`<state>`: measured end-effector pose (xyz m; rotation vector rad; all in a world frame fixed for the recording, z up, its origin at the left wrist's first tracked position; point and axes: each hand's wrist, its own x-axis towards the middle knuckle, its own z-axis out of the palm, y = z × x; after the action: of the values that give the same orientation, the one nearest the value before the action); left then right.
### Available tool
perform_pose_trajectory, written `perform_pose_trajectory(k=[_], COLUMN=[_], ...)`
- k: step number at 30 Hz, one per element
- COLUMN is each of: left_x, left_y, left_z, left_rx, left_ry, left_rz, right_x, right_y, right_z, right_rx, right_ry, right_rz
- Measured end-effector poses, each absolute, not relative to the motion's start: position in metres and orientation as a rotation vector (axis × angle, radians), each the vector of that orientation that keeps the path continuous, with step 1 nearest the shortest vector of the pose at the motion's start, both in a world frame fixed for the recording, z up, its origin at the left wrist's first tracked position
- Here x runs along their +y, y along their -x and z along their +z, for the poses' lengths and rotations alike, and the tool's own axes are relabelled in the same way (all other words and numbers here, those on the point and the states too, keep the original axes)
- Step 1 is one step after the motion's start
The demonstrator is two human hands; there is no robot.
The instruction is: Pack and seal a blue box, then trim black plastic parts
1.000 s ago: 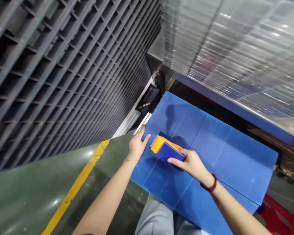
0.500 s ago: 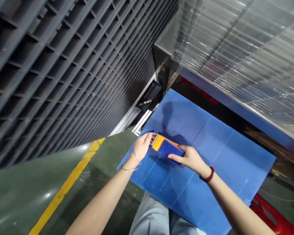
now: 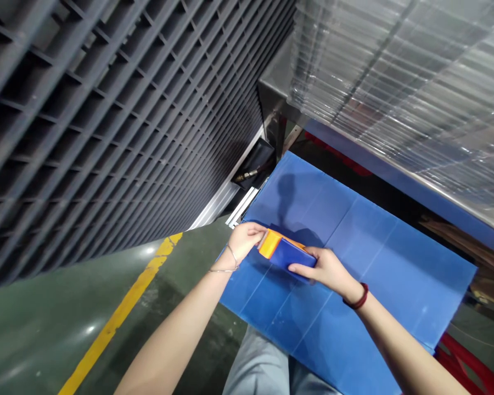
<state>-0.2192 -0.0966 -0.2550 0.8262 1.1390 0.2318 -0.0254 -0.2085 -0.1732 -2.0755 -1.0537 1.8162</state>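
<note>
A blue and orange tape dispenser (image 3: 292,257) is held above the blue panelled board (image 3: 379,263), its orange end pointing left. My right hand (image 3: 323,267) grips the blue rear end, thumb on the near side and fingers wrapped over the far side. At the orange front edge, the thumb and fingertips of my left hand (image 3: 247,238) are pinched together. What lies between those fingertips, perhaps the tape's end, is too small to make out. The board's surface under the dispenser is in shadow.
A tall dark grid rack (image 3: 127,126) rises on the left. Clear plastic-looking stacked sheets (image 3: 403,82) stand at the upper right above a metal edge. Red plastic (image 3: 465,356) shows at the lower right. A yellow line (image 3: 127,307) runs along the green floor.
My left fingers have bent and closed at the dispenser's orange front edge. The whole view has shifted slightly, and both hands and dispenser appear a little further right.
</note>
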Motion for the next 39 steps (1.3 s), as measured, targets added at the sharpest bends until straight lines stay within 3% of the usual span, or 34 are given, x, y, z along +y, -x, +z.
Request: perform_pose_trajectory(k=[13, 20, 26, 39], left_x=[-0.044, -0.048, -0.053, -0.047], left_y=[0.282, 0.279, 0.274, 0.251], left_z=[-0.277, -0.299, -0.327, -0.364], left_rx=[1.507, 1.582, 1.608, 1.314], left_ry=[-1.031, -1.149, -1.191, -1.369], left_rz=[0.713, 0.756, 0.657, -0.022], right_x=[-0.185, -0.159, -0.149, -0.148], right_y=[0.035, 0.058, 0.063, 0.064], right_z=[-0.167, -0.166, -0.163, -0.161], right_rx=[-1.031, -1.288, -1.35, -1.363], right_ry=[2.163, 2.361, 2.439, 2.451], right_rz=[1.874, 1.815, 1.821, 1.786])
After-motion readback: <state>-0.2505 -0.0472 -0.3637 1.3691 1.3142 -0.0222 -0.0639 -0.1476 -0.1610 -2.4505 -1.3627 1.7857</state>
